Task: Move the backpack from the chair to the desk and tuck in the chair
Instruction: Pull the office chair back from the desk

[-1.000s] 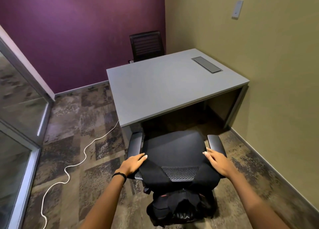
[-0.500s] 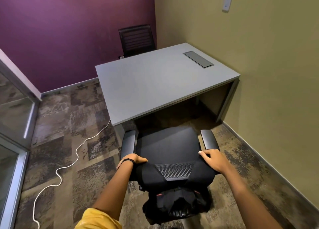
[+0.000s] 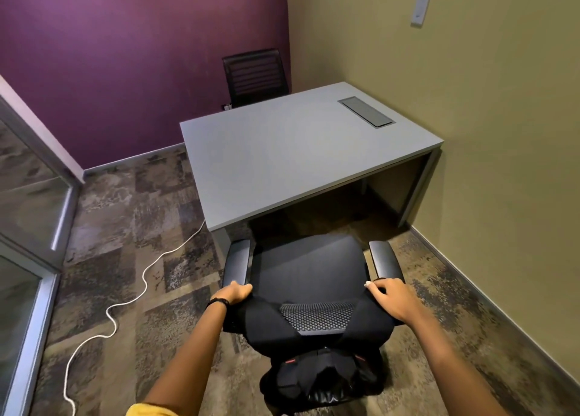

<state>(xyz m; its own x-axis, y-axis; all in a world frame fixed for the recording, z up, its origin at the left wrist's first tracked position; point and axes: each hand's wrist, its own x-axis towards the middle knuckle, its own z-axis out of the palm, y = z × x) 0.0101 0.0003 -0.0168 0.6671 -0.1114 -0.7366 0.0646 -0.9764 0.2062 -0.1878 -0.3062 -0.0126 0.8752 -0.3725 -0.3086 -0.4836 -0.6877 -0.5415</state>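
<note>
A black office chair [image 3: 309, 266] stands in front of the grey desk [image 3: 292, 152], its seat just outside the desk's front edge. A black backpack [image 3: 320, 379] hangs behind the chair's backrest, with its two wide shoulder straps [image 3: 266, 320] draped over the backrest's top. My left hand [image 3: 233, 293] is curled over the left strap at the backrest's top left corner. At the top right corner, my right hand [image 3: 390, 299] grips the right strap the same way. The desk top carries only a flush grey cable hatch [image 3: 365, 111].
A second black chair [image 3: 255, 76] stands behind the desk against the purple wall. A white cable [image 3: 138, 293] snakes across the carpet on the left. A glass partition [image 3: 28, 214] runs along the left, and the olive wall [image 3: 502, 133] lies close on the right.
Both hands went from lying flat on the straps to curling around them at the backrest's top corners. The chair and backpack stay in place.
</note>
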